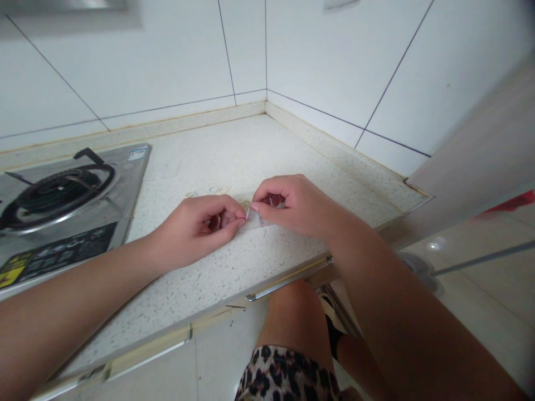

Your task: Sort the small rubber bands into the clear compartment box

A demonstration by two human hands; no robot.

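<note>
Both of my hands meet over the speckled countertop [234, 150], pinching a small clear plastic bag [256, 221] between them. My left hand [200, 228] has its fingers curled, thumb and forefinger closed on the bag's left edge. My right hand [292, 203] is curled too, pinching the bag's top right. The bag lies flat on the counter and its contents are too small to make out. A few small rubber bands [217, 190] lie on the counter just beyond my hands.
A gas stove [62, 206] with a black burner grate sits at the left. White tiled walls [334, 67] form a corner behind. Cabinet drawers with metal handles [288, 278] run along the counter's front edge; a door [480, 161] stands at the right.
</note>
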